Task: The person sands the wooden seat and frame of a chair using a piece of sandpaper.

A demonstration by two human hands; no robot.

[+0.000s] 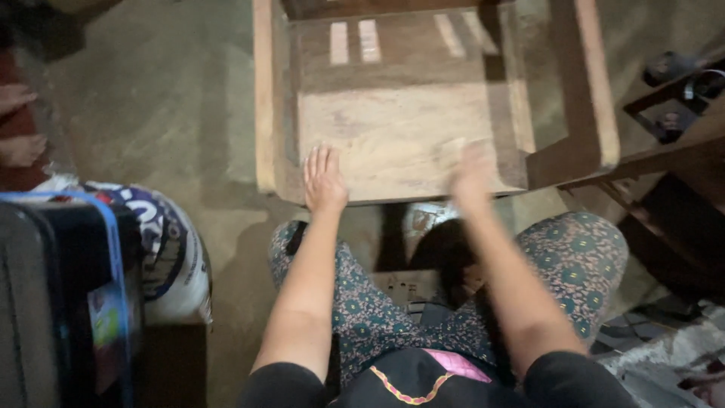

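A wooden chair (393,128) with a plank seat and side rails stands on the floor in front of my knees. My left hand (323,180) lies flat, fingers spread, on the front edge of the seat. My right hand (472,177) is blurred over the seat's front right part, fingers apart, holding nothing. My legs in patterned trousers (581,253) are spread below the seat.
A white printed sack (170,257) and a dark case with a blue rim (68,295) sit at the left. Another person's bare feet (19,125) show at the far left. Dark wooden furniture (672,151) stands at the right, cloth lies at the bottom right.
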